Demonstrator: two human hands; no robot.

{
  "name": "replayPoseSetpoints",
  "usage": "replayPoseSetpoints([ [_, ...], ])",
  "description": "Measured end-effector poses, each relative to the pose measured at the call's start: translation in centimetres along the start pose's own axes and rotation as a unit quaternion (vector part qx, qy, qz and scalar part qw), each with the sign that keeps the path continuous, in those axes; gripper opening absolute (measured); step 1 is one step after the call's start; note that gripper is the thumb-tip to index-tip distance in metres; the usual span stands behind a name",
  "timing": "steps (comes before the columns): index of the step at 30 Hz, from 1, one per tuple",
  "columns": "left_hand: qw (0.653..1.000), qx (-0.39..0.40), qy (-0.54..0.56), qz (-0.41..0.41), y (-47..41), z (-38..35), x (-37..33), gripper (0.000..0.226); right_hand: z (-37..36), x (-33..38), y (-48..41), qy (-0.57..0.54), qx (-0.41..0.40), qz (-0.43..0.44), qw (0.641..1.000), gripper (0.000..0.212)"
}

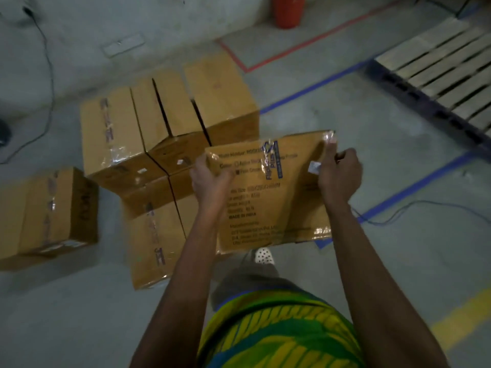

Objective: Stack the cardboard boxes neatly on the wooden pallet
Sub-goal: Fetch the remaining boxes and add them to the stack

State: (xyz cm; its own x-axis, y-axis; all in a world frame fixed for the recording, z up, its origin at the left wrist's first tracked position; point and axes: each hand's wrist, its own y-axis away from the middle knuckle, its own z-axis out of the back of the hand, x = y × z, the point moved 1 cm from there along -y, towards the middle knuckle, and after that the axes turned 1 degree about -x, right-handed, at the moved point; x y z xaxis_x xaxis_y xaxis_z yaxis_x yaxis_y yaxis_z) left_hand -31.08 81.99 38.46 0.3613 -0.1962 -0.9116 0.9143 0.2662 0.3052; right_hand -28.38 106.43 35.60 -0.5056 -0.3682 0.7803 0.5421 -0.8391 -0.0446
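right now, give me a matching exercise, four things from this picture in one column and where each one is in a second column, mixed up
Things:
1. carried box
2. pallet
3. orange bucket
4. lone box

Places:
a. far right, on the floor
b. top middle, at the far edge
c. held between the left hand and right hand
d. far left, apart from the group

Pairs: 1-c, 2-a, 3-b, 4-d

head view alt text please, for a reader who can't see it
A person's left hand and right hand grip the sides of a brown printed cardboard box above a grey concrete floor. More taped brown cardboard boxes sit on it at left; a slatted wooden pallet lies upper right.
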Motion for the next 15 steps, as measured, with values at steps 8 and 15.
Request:
replayPoseSetpoints([
  [8, 0.997, -0.053, -0.054, 0.034, 2.9, -5.1, 6.1, 0.052, -1.5, -8.6, -1.3, 0.064, 0.021, -0.016, 0.998, 0.055],
  [15, 0.969, -0.160, 0.056, 0.181, 2.0, -4.8, 7.3, 0.018, -3.3, -6.8, -3.4, 0.025, 0.140, -0.046, 0.989, 0.074],
])
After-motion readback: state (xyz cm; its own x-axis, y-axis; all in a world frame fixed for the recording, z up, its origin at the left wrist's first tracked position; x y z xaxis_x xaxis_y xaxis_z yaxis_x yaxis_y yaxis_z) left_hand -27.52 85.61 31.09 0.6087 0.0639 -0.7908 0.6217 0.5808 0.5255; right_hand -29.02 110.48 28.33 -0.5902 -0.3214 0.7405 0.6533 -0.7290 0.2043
